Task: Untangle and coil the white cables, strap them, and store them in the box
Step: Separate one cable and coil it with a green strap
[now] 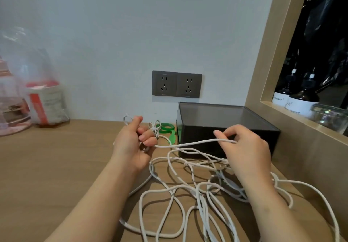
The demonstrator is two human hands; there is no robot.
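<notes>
A tangle of white cables (188,191) lies in loose loops on the wooden desk (56,166). My left hand (133,143) is closed around one cable, whose end loops out above the fist. My right hand (244,147) pinches the same cable, which runs taut between both hands. A small coiled white cable (155,126) rests behind my left hand, beside green straps (167,127). The dark box (226,128) stands at the back right against the wall, under my right hand's far side.
Two grey wall sockets (177,84) sit above the desk. A clear plastic bag with packets (37,94) stands at the left. A wooden-framed niche (273,62) on the right holds dark bottles (299,98) and a glass jar (329,116).
</notes>
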